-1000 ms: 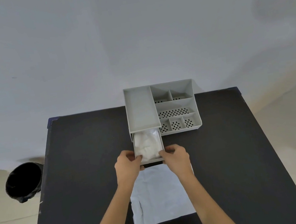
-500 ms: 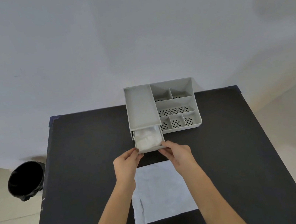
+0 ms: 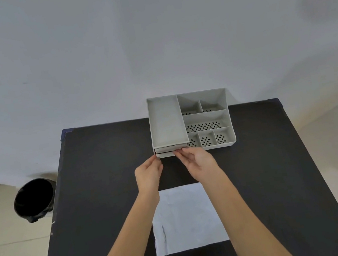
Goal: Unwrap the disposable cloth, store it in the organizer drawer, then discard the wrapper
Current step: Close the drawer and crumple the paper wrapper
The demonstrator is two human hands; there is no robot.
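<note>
Both hands rest their fingertips against the front of the organizer's lower drawer (image 3: 166, 154), pressing rather than gripping: the left hand (image 3: 148, 173) touches the drawer's left corner with its fingers loosely extended, and the right hand (image 3: 198, 161) touches near the middle of the drawer front, fingers lightly curled. Neither hand encloses anything. The drawer front sits nearly flush with the grey desk organizer (image 3: 189, 122), just under the long tray on its left side, so this contact reads as the last push of closing it.

The disposable cloth cannot be seen; judging by the task and the closed drawer, it is probably inside, though the view does not confirm that. The wrapper (image 3: 186, 218) lies flat and spread out on the black table (image 3: 99, 194), just nearer the person than the hands and partly under the forearms. It is likely parked there so both hands are free for the drawer.

Both forearms reach forward from the bottom edge of the view and converge toward the organizer, wrists fairly straight, palms turned inward toward each other. A black-lined waste bin (image 3: 34, 200) stands on the floor beyond the table's left edge, well apart from the wrapper, so discarding it will call for a reach to the left.
</note>
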